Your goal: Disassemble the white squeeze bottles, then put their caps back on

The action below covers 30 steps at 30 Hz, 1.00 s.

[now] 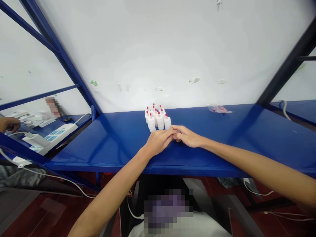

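Several white bottles with red tips stand upright in a tight group on the blue table, near the wall. Just in front of them, my left hand and my right hand meet, their fingers touching and partly overlapping. The fingers of each hand are pressed together and bent. Whether anything small lies between the fingertips cannot be made out. The bottles are next to my hands, not gripped by them.
A clear plastic bag with red print lies at the table's back right. At the left, beyond the blue frame, are a white power strip, papers and another person's hand. Cables hang below the table.
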Tool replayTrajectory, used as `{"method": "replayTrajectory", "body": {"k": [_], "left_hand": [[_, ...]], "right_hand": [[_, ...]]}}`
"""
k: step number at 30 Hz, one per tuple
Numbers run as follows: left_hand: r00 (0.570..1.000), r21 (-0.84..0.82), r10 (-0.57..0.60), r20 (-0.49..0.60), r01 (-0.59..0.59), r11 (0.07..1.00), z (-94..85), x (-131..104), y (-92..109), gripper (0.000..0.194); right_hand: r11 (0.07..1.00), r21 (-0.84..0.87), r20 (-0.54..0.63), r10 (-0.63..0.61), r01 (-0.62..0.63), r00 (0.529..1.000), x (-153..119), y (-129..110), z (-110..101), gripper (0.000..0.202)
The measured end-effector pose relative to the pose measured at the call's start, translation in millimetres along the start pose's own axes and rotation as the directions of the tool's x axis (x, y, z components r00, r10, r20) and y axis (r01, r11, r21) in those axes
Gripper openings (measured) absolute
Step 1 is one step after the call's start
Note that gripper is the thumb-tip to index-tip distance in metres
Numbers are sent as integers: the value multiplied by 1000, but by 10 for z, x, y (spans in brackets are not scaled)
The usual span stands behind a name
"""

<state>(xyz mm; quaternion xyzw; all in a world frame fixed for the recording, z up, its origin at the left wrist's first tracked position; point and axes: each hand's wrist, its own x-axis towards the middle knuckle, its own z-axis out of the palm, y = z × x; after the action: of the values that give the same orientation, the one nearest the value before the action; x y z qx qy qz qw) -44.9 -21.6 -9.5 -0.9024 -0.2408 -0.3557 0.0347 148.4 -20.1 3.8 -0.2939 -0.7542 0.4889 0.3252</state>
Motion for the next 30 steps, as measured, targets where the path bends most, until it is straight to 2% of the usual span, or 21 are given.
{"method": "replayTrajectory", "body": {"k": [7, 11, 14, 18, 23, 30], "left_hand": [[998, 5, -9, -70, 9, 1000, 7, 3, 1, 20], [988, -58, -6, -152, -3, 998, 7, 19, 0, 16], [989, -120, -4, -146, -14, 993, 4, 29, 5, 13], [984, -178, -24, -174, -7, 984, 17, 35, 20, 12], [968, -263, -44, -247, -23, 965, 19, 39, 56, 9], [975, -294, -105, -198, 43, 955, 23, 29, 56, 11]], "right_hand": [[953, 303, 13, 3, -7, 1000, 56, 145, 11, 10], [981, 192, 20, -42, 37, 999, 39, 128, -9, 13], [990, 144, 2, -12, 11, 1000, 16, 85, -20, 16], [969, 244, 17, 35, -38, 999, 23, 91, -6, 20], [916, 402, 87, -14, -22, 996, 38, 110, 29, 22], [943, 332, 72, -31, 5, 997, 7, 59, 43, 29]]}}
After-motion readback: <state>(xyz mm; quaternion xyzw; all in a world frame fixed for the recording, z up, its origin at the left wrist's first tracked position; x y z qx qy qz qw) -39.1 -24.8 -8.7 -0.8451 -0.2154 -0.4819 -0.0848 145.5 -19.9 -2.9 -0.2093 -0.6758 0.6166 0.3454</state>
